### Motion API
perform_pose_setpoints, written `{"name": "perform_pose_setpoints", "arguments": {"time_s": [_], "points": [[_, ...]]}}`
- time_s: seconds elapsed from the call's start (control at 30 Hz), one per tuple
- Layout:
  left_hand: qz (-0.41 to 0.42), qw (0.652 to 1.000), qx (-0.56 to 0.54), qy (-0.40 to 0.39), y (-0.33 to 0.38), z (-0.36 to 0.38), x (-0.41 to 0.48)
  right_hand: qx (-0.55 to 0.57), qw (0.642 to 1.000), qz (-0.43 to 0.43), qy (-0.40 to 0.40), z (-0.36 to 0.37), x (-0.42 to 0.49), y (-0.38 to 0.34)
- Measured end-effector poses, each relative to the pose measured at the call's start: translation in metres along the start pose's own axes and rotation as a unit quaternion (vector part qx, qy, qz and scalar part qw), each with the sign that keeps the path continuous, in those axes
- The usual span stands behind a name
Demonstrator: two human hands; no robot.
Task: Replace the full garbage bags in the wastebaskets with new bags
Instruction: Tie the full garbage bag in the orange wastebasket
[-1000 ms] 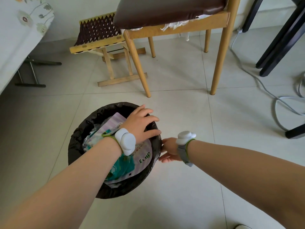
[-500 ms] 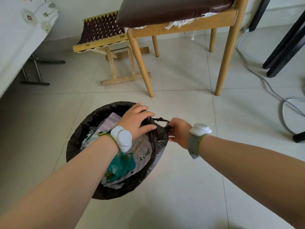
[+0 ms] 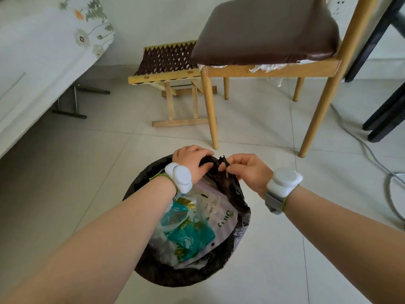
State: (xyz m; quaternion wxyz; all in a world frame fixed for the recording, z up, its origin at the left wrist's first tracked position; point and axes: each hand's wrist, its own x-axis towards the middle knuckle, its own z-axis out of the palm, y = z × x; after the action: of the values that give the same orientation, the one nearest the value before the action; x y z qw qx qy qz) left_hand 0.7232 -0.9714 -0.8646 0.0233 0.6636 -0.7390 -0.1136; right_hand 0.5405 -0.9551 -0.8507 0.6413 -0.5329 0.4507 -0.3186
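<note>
A round wastebasket lined with a black garbage bag [image 3: 236,218] stands on the floor below me, filled with teal and lilac packaging [image 3: 197,229]. The basket itself is hidden under the bag. At the far edge of the opening my left hand [image 3: 190,163] grips a bunched fold of the black bag. My right hand [image 3: 247,170] pinches the bag's edge beside it, pulled up off the right side of the rim. Both hands nearly touch. White trackers sit on both wrists.
A wooden chair [image 3: 271,69] with a brown seat stands just beyond the basket, its front leg close to my left hand. A folding stool [image 3: 168,69] sits behind it. A bed [image 3: 37,69] is at the left. Dark table legs [image 3: 385,119] and grey cables [image 3: 372,154] lie at the right.
My right hand lifted the bag's right edge off the rim and carried it up toward my left hand. My left hand went from resting on the rim to gripping the bag.
</note>
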Motion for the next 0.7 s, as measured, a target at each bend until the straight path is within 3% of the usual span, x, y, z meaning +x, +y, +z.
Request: {"name": "perform_pose_setpoints", "arguments": {"time_s": [0.23, 0.37, 0.5, 0.7], "points": [[-0.018, 0.991, -0.109, -0.074, -0.006, -0.009, 0.017, -0.093, 0.992, 0.067, 0.058, 0.004, 0.015, 0.004], [-0.013, 0.990, -0.096, -0.099, -0.003, -0.007, 0.019, -0.089, 0.994, -0.016, 0.063, 0.009, 0.021, -0.003], [-0.012, 0.994, -0.107, -0.025, -0.010, -0.016, 0.018, -0.003, 0.998, -0.058, 0.028, 0.009, 0.018, -0.002], [0.017, 0.990, -0.122, 0.068, -0.037, -0.024, 0.000, -0.006, 0.996, -0.010, 0.089, 0.010, 0.021, 0.004]]}}
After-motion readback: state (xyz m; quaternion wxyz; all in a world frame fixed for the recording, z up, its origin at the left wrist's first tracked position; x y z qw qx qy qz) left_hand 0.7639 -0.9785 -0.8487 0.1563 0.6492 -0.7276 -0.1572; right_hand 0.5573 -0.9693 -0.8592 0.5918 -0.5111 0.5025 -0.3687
